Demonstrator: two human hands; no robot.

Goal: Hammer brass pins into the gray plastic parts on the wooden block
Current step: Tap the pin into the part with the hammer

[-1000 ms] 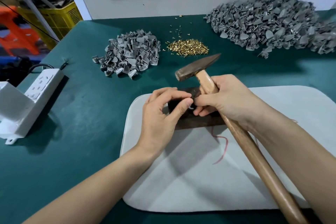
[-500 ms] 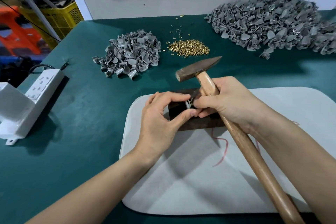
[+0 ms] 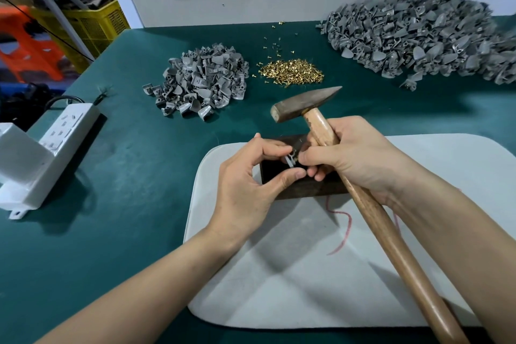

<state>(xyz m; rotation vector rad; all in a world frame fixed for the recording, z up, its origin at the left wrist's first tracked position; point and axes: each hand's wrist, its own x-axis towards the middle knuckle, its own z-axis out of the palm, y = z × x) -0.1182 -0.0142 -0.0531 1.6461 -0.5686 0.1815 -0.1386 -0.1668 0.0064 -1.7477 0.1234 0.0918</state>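
Plainly, the left hand point(image 3: 245, 184) pinches the gray plastic part point(image 3: 290, 160) between its fingertips point(image 3: 294, 175) above the wooden block point(image 3: 307, 190); the right hand point(image 3: 354, 159), gripping the hammer point(image 3: 304, 105), touches it too. Striking now could catch those crowded fingertips.

White pwr strip point(image 3: 68, 123) left of mat point(image 3: 279, 288), yellow crate point(image 3: 92, 28) behind.

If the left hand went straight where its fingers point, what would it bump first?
The left hand points right, at the gray part it pinches over the block; just past that, probably the right hand, though depth is unclear.
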